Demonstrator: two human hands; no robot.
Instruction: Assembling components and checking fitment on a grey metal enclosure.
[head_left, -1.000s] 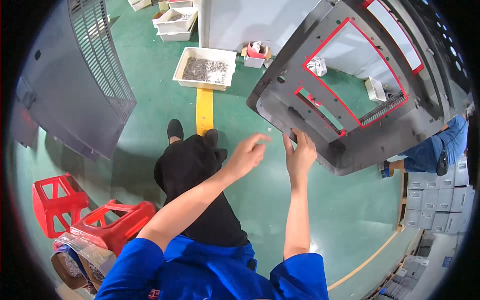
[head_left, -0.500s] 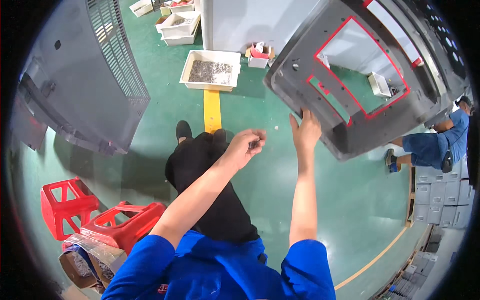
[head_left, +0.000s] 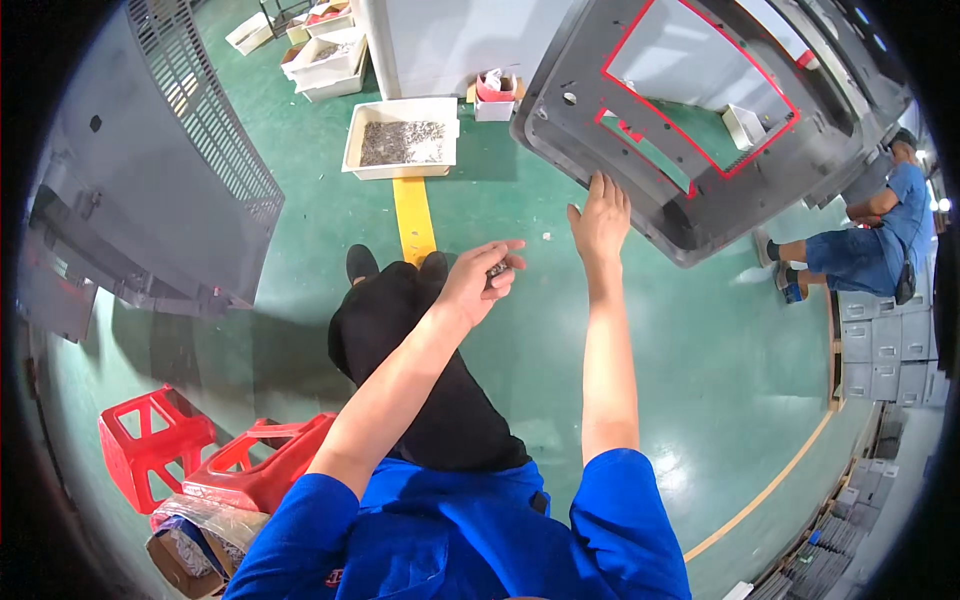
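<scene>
My left hand [head_left: 478, 285] is closed in front of my knees, its fingers curled around some small metallic pieces [head_left: 497, 270] too small to name. My right hand [head_left: 603, 220] has its fingers stretched out, and their tips meet the lower left edge of a large grey plastic panel [head_left: 565, 135]. The panel is tilted, with a big window and a narrow slot, both edged in red. I cannot tell whether my fingertips press on the panel or only overlap it in view.
A white tray of small metal parts [head_left: 349, 150] lies ahead on the green floor. Another grey panel [head_left: 130, 170] with a grille stands left. Red stools [head_left: 250, 480] and a carton [head_left: 172, 560] are at lower left. A person in blue [head_left: 865, 235] stands right.
The view has shifted, so the panel appears higher and further left. My right hand stays at its edge, my left still closed. The person at the right appears in a different stance.
</scene>
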